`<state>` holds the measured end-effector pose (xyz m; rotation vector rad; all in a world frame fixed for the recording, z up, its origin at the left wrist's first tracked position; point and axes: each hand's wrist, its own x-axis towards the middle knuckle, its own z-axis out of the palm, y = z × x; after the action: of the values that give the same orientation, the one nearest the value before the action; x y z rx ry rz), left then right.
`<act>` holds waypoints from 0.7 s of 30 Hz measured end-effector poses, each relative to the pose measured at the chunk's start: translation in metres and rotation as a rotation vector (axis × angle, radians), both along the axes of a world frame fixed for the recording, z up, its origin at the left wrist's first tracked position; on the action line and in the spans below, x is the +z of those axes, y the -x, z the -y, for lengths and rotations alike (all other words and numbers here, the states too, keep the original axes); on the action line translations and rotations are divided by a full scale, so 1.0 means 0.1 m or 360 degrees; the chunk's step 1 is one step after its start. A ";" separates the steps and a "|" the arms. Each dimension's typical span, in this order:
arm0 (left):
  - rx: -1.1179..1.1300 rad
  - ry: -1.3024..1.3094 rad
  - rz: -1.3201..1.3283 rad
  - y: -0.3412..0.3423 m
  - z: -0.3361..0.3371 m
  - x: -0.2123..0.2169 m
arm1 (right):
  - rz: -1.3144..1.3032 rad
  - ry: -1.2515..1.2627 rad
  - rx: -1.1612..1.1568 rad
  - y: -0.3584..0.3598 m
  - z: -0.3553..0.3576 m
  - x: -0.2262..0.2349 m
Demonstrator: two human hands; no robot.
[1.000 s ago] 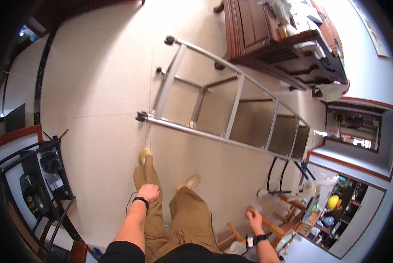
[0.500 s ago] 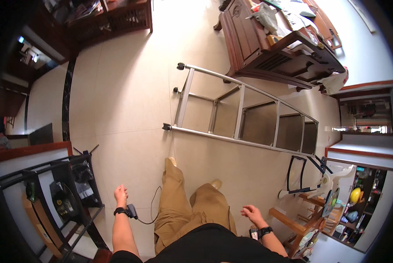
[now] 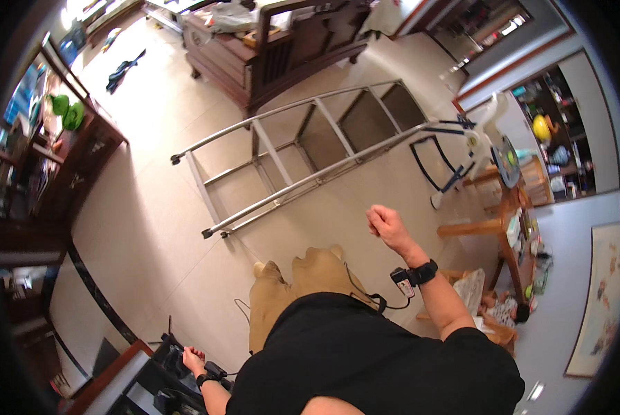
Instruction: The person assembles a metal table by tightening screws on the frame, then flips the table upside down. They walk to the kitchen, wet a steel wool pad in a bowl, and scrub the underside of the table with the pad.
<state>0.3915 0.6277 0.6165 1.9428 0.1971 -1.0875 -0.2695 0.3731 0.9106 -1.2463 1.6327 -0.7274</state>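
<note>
Hovering: right hand [image 3: 386,225] above floor [image 3: 372,187], fingers curled together | left hand [image 3: 194,358] near black rack [image 3: 163,361], fingers unclear

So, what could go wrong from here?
The metal frame stretches across the floor ahead of the feet; a foot might catch on it. The slack cable by the right wrist could snag. The left hand is close to the black rack, so it might bump it.

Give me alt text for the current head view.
A metal shelf frame lies on its side on a pale floor, beside a dark wooden bench. The right hand, curled, hangs in the air; the left hand is beside a black rack, contact unclear.
</note>
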 end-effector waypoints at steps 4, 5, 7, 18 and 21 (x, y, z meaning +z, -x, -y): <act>-0.0062 0.0083 0.0007 -0.25 0.50 0.11 | 0.0641 0.0389 0.0200 -0.61 0.06 1.26; -0.0049 0.0077 0.0009 -0.24 0.65 0.09 | 0.0763 0.0492 0.0347 -0.60 0.01 1.49; -0.0185 0.0150 -0.0005 -0.23 0.90 0.28 | 0.1231 0.0645 0.0630 -0.66 -0.12 1.88; -0.2125 0.0448 0.1350 -0.38 1.24 0.49 | 0.2349 0.1116 0.1485 -1.20 -0.64 2.78; -0.2327 0.0348 0.1763 -0.31 1.19 0.42 | 0.2337 0.1358 0.1508 -1.24 -0.62 2.70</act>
<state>0.4226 0.5088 0.6583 2.0378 -2.0592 -0.5138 -0.1453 0.4354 1.1803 -1.2381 -0.5218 -1.2404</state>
